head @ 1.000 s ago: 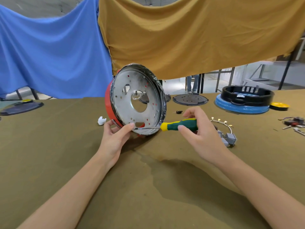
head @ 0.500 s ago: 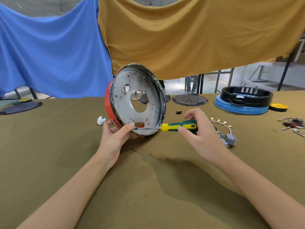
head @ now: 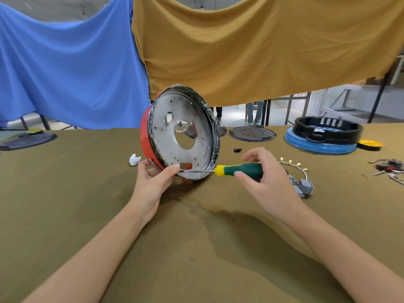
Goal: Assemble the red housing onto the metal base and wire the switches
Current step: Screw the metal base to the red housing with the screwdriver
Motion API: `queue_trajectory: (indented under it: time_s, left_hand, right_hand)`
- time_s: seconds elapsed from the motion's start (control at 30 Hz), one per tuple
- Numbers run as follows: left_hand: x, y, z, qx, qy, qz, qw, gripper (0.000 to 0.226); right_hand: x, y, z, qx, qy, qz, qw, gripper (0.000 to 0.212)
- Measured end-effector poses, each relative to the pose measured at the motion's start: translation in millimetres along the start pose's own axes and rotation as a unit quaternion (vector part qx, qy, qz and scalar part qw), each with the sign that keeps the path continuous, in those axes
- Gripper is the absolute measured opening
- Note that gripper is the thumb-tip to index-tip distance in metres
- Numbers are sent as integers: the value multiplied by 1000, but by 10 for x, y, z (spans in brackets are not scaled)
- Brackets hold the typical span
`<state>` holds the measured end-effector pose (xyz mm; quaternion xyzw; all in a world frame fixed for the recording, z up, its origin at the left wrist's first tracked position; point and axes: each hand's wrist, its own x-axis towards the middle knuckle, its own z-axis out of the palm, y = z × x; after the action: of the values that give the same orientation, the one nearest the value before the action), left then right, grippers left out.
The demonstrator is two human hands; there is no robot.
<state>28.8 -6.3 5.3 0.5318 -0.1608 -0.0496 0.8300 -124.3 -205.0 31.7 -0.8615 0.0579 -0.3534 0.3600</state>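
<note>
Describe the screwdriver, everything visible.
The screwdriver has a thin bare-metal shaft, a yellow collar and a dark green grip that looks rubbery. It lies roughly level, tip pointing to the person's left. The right hand grips the handle, hiding its rear end. The tip meets the lower part of the metal base, beside the left hand's fingers; the tip type and any screw there are too small to tell. It is off the table.

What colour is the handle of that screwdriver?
The screwdriver has a dark green handle with a yellow collar next to the metal shaft, seen in the head view.
</note>
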Motion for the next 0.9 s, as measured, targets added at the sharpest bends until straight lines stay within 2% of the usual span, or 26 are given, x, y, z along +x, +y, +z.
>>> queue_trajectory:
  time_s: [0.13,0.27,0.37,0.47,0.53,0.6,0.67,0.73,0.77,0.87,0.9]
  left_hand:
    - [4,-12,-9,32,-6,4,999,48]
    - [-8,-26,-9,81,-16,17,996,54]
    - [0,-22,-12,46,-6,11,999,52]
    - [14,-18,-13,8,3,6,1000,50]
    - [22,-18,-14,10,1,6,1000,48]
    - [21,-27,-17,26,-3,6,1000,48]
    - [10,-30,-17,55,-11,12,998,51]
    - [2,-33,-13,79,-17,20,997,53]
    - [2,-33,-11,82,-19,22,996,53]
    - [1,-17,-16,43,-14,9,999,51]
    - [5,-10,-20,21,-12,0,1000,50]
  right_hand:
    - [-7,1,-12,-15,17,11,1000,15]
    - [-18,-13,5,-26,19,54,998,31]
    - [-10,-6,-28,15,-5,42,999,13]
    - [-7,-13,-53,61,-46,21,997,21]
    - [-12,-19,-39,53,-24,4,998,17]
    - [-11,-11,-20,11,36,-3,999,10]
    - [-25,-16,18,-41,68,11,997,20]
    - [-31,5,37,-73,56,31,995,36]
    - [-31,14,32,-74,45,37,996,37]
    - [-18,9,-12,-5,12,21,1000,10]
    - [-14,-5,-22,17,-3,8,1000,14]
